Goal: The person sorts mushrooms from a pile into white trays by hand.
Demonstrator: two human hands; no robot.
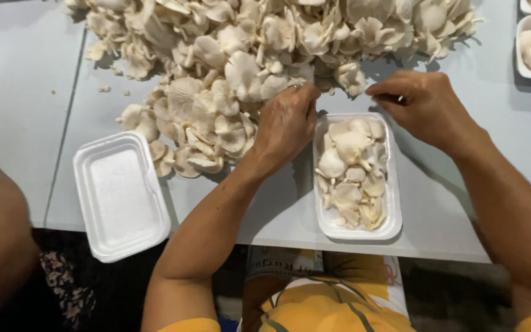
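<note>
Fingertips of the left hand [285, 123] pinch at a mushroom on the near edge of the big mushroom pile [265, 55], while the right hand [422, 107] closes thumb and fingers on a small mushroom piece [351, 80] just beyond the filled foam tray [392, 203]. Between the two hands sits that tray, heaped with pale caps. An empty foam tray [118, 197] lies well to the left, overhanging the edge of the grey table [26, 123].
</note>
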